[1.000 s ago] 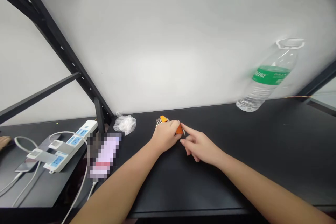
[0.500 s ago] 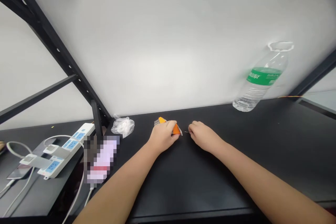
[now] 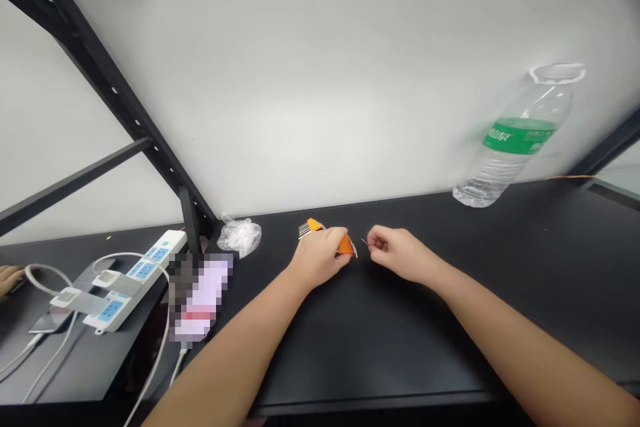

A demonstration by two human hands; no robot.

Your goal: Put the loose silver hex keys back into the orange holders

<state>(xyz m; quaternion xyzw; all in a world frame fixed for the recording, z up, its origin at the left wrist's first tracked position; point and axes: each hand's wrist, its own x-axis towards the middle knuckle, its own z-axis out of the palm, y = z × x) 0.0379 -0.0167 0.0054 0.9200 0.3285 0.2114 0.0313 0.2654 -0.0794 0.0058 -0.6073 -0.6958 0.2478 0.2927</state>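
My left hand (image 3: 320, 257) is closed over an orange holder (image 3: 345, 244) that carries a row of thin metal rods at its far end (image 3: 303, 230); it rests on the black table (image 3: 380, 340). Just right of it, my right hand (image 3: 397, 253) is pinched shut on a very thin metal pin (image 3: 365, 241) whose tip points at the holder's near end. A small gap separates the pin tip from the orange holder.
A crumpled clear plastic bag (image 3: 240, 235) lies left of the holder by the wall. An open water bottle with a green label (image 3: 515, 140) stands at the back right. A white power strip with cables (image 3: 125, 277) lies on the left table, beside a black shelf frame (image 3: 190, 213).
My right hand drew back from the holder, closed into a pinch, and now holds a thin pin near the holder's end. The left hand stayed on the holder.
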